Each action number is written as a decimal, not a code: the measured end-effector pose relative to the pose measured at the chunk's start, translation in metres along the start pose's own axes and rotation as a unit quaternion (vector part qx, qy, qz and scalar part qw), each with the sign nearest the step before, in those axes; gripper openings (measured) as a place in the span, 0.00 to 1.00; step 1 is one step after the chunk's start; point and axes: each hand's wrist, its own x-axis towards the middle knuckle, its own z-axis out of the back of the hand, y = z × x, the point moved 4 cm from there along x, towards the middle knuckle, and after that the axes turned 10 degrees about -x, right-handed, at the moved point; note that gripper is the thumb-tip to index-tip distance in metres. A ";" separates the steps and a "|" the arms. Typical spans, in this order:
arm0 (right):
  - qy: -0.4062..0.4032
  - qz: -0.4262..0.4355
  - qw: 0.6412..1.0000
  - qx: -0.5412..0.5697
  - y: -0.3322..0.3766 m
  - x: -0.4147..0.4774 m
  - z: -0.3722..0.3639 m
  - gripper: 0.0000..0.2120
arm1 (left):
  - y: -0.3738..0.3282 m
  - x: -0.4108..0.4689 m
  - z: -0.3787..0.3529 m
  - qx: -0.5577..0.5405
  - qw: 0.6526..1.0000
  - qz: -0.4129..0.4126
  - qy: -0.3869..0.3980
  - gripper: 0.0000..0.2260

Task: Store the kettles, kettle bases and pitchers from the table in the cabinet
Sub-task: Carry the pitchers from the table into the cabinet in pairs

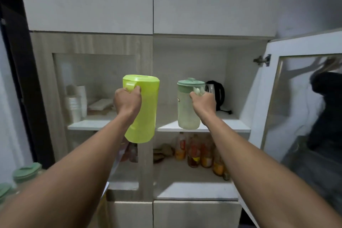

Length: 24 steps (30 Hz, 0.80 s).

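From the head camera I see the cabinet [185, 46] in front of me. Its right door [273, 98] stands open to the right side, and the left glass door [92, 87] is shut. The upper shelf [231, 127] in the open compartment has free room along its front edge and on its right part. At the back of this shelf stands a black and steel kettle [215, 94], upright, near the right wall.

My left hand [127, 102] is closed around the handle of the lime green pitcher [144, 109]. This pitcher hangs in the air in front of the post between the two compartments, a little tilted, and its bottom is lower than the shelf edge.

My right hand [203, 103] grips the handle of the pale green pitcher [187, 105]. It is upright, at the front left part of the shelf; I cannot tell if its bottom already touches the board. The kettle is just behind my right hand.

On the lower shelf stand bottles [196, 152]. At the bottom left edge are two green lids [26, 172].
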 end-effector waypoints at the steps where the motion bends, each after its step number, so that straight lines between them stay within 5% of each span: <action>1: -0.005 0.000 1.000 -0.007 -0.004 0.004 0.005 0.12 | -0.001 -0.003 -0.009 0.001 1.000 0.004 0.008 0.11; 14: -0.042 -0.002 0.999 -0.020 -0.066 0.100 0.038 0.11 | 0.026 -0.001 -0.151 -0.031 0.998 0.026 0.054 0.12; 24: 0.001 0.021 1.000 0.003 -0.106 0.215 0.018 0.10 | 0.057 0.032 -0.247 -0.011 0.999 0.035 -0.012 0.16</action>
